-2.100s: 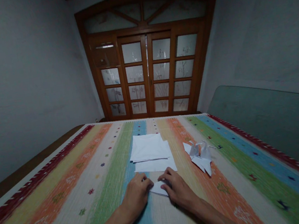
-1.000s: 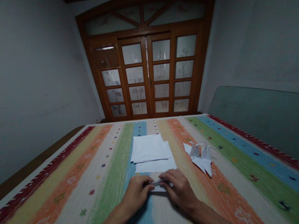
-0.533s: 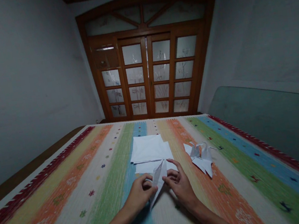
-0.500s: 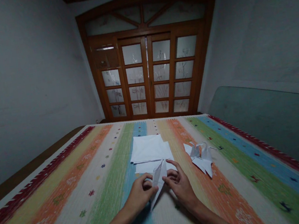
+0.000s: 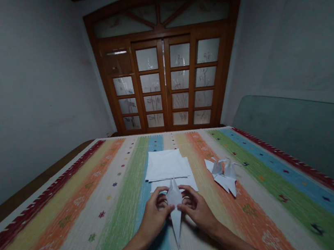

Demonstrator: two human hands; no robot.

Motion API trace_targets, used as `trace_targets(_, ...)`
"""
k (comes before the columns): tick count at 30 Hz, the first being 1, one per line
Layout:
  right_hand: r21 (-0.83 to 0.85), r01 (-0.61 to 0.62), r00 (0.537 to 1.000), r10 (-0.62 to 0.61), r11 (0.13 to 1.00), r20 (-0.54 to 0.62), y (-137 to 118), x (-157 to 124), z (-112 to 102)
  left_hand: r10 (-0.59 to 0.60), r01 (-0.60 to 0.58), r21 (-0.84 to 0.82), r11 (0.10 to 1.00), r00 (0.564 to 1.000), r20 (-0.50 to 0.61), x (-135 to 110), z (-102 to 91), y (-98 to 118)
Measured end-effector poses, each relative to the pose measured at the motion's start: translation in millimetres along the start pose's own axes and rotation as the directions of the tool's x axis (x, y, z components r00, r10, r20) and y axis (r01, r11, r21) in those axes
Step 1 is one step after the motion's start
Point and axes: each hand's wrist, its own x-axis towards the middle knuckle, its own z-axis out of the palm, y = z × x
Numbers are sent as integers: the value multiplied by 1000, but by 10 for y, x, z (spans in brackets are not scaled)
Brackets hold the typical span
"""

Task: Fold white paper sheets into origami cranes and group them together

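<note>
A narrow, folded white origami paper is held up between my two hands, its long point toward me and two thin tips pointing away. My left hand pinches its left edge between thumb and fingers. On the opposite edge, my right hand grips it the same way. Just beyond the fingertips lies a stack of white paper sheets, slightly fanned out. To the right of my right hand, folded paper cranes rest close together on the cloth.
A striped, multicoloured tablecloth covers the table. Beyond the table's far edge stand wooden doors with glass panes. A pale green panel leans along the right wall, and a plain wall rises on the left.
The folded paper has turned from a slanted, edge-on position to face me, its long point now nearly straight toward me. My right-hand fingers have closed in on its right edge.
</note>
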Motion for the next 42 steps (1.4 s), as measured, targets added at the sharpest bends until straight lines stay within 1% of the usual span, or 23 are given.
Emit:
trace_targets(2, 46, -30, 1000, 30, 998, -7, 6, -4, 20, -7, 6, -20, 1000, 1000, -13, 5, -2, -6)
trace_targets(4, 95, -49, 998, 51, 994, -22, 1, -6, 38, -6, 6, -51, 999, 1000, 2, 3, -2, -7)
trace_targets(7, 134, -48, 998, 54, 990, -42, -19, -6, 39, 31, -28, -81, 996, 999, 29, -9, -10, 8)
trace_targets(9, 101, -34, 999, 37, 994, -24, -33, -5, 14, 67, -66, -20, 998, 997, 47, -21, -28, 25)
trace_targets(12, 28, -5, 999, 4, 1000, 36, -51, -4, -53, 102, -111, 120, 986, 991, 83, -39, -72, 49)
trace_targets(15, 34, 19, 997, -21, 999, 74, -63, -3, -124, 119, -133, 141, 981, 988, 101, -50, -110, 49)
trace_targets(21, 35, 43, 994, -46, 998, 96, -48, 5, -196, 99, -111, 113, 987, 990, 102, -38, -115, 11)
trace_targets(24, 57, 30, 993, -36, 998, 113, -33, 7, -210, 76, -84, 86, 993, 993, 92, -23, -106, 13)
trace_targets(28, 98, 12, 987, -28, 995, 156, -61, -1, -213, 50, -54, 71, 996, 997, 62, -3, -100, 13)
trace_targets(33, 109, 8, 981, -29, 994, 189, -90, -1, -197, 28, -28, 65, 997, 1000, 1, 17, -92, -33)
trace_targets(36, 67, 3, 983, -15, 998, 180, -54, 17, -184, 35, -34, 56, 998, 999, -12, 14, -89, -52)
trace_targets(39, 17, -10, 991, 7, 1000, 132, -8, 38, -166, 38, -39, 55, 998, 999, 10, 2, -80, -58)
trace_targets(42, -9, 9, 997, -9, 1000, 83, 13, 49, -138, 39, -42, 72, 997, 998, 39, -14, -57, -64)
